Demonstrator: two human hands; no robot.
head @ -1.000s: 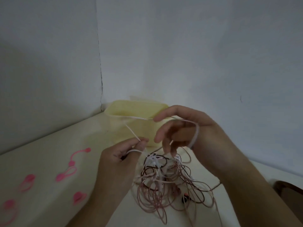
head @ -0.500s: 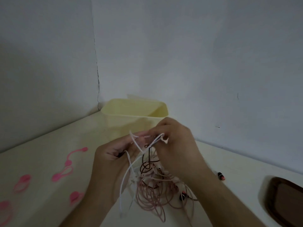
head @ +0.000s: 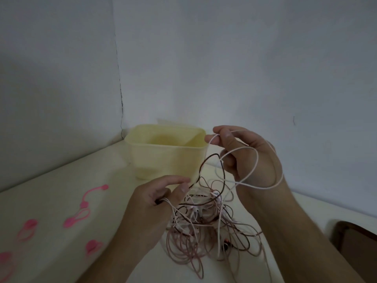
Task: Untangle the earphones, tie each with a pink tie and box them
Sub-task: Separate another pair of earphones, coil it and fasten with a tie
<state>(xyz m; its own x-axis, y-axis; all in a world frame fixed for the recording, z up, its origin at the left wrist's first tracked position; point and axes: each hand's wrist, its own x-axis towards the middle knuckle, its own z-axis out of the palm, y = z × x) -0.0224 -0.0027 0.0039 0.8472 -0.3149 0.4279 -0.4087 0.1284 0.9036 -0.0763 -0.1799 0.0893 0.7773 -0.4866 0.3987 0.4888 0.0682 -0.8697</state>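
A tangle of earphones [head: 204, 219] in pink, white and dark brown cables hangs and lies on the table between my hands. My left hand [head: 151, 207] grips a bunch of strands at the tangle's left side. My right hand [head: 244, 156] is raised beside the box, and its thumb and forefinger pinch a pale pink cable [head: 255, 170] that loops around the hand and wrist. A pale yellow box [head: 163, 152] stands open behind the tangle. Several pink ties [head: 85, 205] lie on the table to the left.
The cream table [head: 61, 180] meets grey walls in a corner just behind the box. A dark brown object [head: 357, 242] sits at the table's right edge. A small dark earbud [head: 226, 245] lies under the tangle.
My right hand has lifted up and to the right, away from my left hand, drawing a loop of pale pink cable out of the tangle. My left hand has dropped slightly.
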